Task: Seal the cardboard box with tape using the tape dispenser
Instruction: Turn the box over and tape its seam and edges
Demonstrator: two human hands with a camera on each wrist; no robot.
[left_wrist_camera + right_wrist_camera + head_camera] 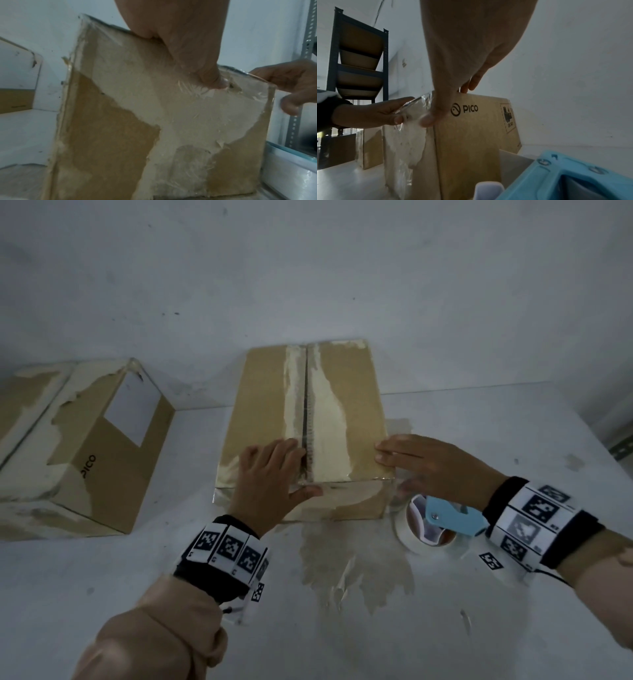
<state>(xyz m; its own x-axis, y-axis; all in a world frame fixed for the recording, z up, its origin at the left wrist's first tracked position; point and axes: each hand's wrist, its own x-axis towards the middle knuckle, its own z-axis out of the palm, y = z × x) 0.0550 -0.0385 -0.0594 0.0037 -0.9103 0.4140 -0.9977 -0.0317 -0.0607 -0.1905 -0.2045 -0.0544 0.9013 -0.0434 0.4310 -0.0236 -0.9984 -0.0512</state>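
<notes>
While hands (270, 474) press box (346, 405), dispenser (452, 517) beside.

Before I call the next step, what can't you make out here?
- Tape dispenser: head view, right hand and wristband cover its handle.
- Box seam's near end: head view, under left hand.
- Fresh tape along the seam: clear film and glare, undecidable.

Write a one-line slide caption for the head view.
Both hands, left hand and right hand, press on the cardboard box; tape dispenser lies beside it.
</notes>
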